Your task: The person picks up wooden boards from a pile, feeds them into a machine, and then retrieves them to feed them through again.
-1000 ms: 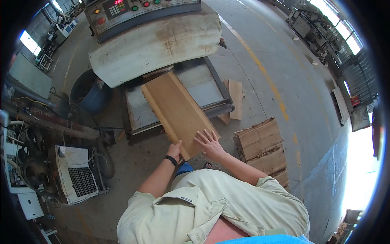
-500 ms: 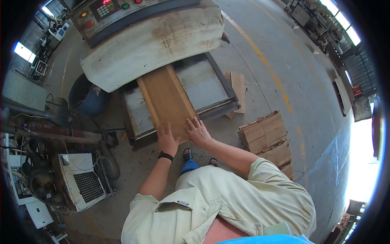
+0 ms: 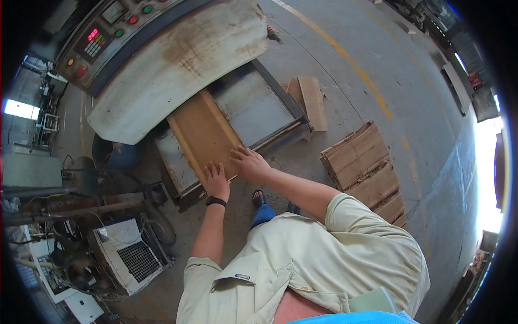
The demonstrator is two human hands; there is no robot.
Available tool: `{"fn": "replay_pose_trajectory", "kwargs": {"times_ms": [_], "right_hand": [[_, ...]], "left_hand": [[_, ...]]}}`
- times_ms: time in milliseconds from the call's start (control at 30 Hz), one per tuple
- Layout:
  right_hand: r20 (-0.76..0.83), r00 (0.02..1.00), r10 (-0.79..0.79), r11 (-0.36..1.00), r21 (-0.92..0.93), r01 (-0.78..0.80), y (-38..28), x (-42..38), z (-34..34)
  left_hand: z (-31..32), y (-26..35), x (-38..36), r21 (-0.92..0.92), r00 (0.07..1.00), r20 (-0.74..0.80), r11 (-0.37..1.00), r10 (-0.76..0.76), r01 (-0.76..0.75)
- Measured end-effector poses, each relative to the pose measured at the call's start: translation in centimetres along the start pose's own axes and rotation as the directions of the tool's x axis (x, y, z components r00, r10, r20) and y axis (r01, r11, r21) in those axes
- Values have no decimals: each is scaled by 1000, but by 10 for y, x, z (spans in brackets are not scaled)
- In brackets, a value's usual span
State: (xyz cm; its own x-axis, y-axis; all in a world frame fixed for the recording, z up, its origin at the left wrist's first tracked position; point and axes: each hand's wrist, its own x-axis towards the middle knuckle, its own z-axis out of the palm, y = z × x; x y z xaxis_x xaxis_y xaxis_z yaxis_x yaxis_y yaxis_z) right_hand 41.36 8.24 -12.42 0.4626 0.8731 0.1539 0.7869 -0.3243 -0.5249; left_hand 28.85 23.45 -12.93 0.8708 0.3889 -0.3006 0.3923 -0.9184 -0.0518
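A brown wooden board (image 3: 202,127) with paler edges lies flat on the metal bed (image 3: 253,102) of a machine. Its far end is hidden under the machine's stained, pale hood (image 3: 178,67). At the board's near end, my left hand (image 3: 217,182) rests at the left corner with fingers stretched out. My right hand (image 3: 251,163) lies on the near right edge, fingers spread. Neither hand is wrapped around the board.
Above the hood is a control panel (image 3: 100,40) with buttons and a red display. Stacked boards (image 3: 361,164) stand on the floor at right, near loose pieces (image 3: 311,102). A blue bin (image 3: 121,154) and a unit with a black grille (image 3: 139,262) are at left.
The board has slid a little farther under the hood, with both hands following at its near end. My view has turned, so the machine appears farther left and rotated.
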Motion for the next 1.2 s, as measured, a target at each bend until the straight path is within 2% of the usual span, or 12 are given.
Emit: {"fn": "replay_pose_trajectory", "kwargs": {"times_ms": [33, 133, 233, 367, 433, 500, 567, 633, 800, 900, 1000, 1200], "right_hand": [[-70, 998, -4, 994, 106, 12, 8, -2, -1], [-195, 975, 103, 970, 235, -56, 28, -26, -12], [-261, 943, 207, 955, 261, -137, 50, -70, -17], [-182, 887, 425, 889, 270, -371, 82, -150, 4], [5, 831, 556, 820, 158, -550, 94, -193, 18], [220, 758, 614, 753, 124, -646, 109, -240, 36], [522, 579, 626, 689, -24, -724, 122, -279, 49], [633, 461, 622, 663, -113, -740, 149, -334, 88], [579, 310, 754, 458, -125, -880, 153, -391, 85], [533, 268, 802, 303, 22, -953, 160, -395, 91], [438, 357, 825, 349, 102, -931, 168, -383, 95], [433, 294, 852, 198, 254, -947, 162, -333, 78]], "left_hand": [[-4, -1, 4, 9, 1000, 11, 1000, -9, 9], [-5, -8, 19, 36, 998, 63, 999, -21, 19], [-4, -18, 32, 27, 997, 77, 1000, -18, 16], [-14, -23, 44, 45, 996, 91, 999, -13, 9], [-15, -26, 52, 58, 996, 89, 998, -15, 10], [-17, -29, 59, 58, 996, 87, 998, -14, 9], [-19, -33, 67, 65, 997, 82, 998, -10, 5], [-18, -37, 75, 75, 997, 77, 997, -6, 0], [-27, -42, 90, 29, 999, 32, 999, -15, 14], [-30, -48, 100, 9, 999, 46, 1000, -23, 23], [-34, -52, 110, -7, 998, 60, 999, -31, 32], [-38, -61, 131, -28, 999, 21, 999, -30, 31]]}}
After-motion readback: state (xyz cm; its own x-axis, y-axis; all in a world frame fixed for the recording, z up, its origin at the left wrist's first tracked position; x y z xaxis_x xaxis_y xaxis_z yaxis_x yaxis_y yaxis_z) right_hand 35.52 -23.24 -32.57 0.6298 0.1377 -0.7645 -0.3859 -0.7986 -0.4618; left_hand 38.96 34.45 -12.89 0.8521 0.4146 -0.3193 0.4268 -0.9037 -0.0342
